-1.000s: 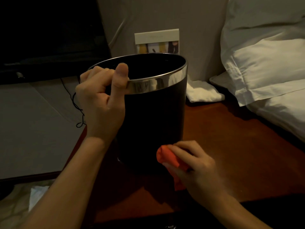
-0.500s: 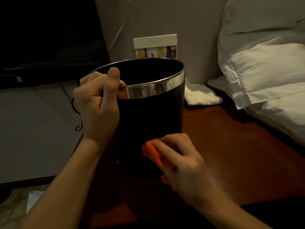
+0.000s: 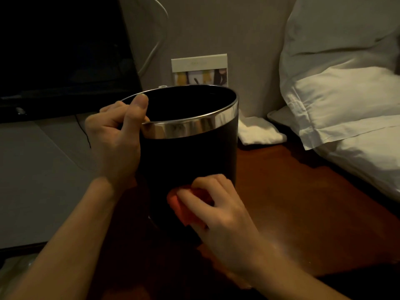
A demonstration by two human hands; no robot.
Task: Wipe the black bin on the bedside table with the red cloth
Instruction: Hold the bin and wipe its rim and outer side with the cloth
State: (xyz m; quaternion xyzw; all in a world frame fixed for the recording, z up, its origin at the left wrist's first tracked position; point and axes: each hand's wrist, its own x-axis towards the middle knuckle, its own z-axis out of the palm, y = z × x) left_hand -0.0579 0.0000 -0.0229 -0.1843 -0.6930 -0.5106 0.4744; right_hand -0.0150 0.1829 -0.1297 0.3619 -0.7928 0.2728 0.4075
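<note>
While the left hand (image 3: 112,137) grips the black bin (image 3: 190,156) rim, right-hand fingers (image 3: 194,194) apparently pinch the red cloth (image 3: 184,211).

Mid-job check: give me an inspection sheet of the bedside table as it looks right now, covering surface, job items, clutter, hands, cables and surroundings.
Surface: reddish-brown wooden bedside table, dimly lit.
Job's things: black bin with a shiny metal rim stands on the table; red cloth is pressed against its lower front wall.
Clutter: folded white cloth behind the bin; card with small pictures leaning at the wall.
Hands: left hand grips the bin's rim, thumb up; right hand holds the red cloth with curled fingers.
Cables: thin black cable hanging left of the table; white cable on the wall.
Surroundings: white pillows on the right; dark furniture on the left.
</note>
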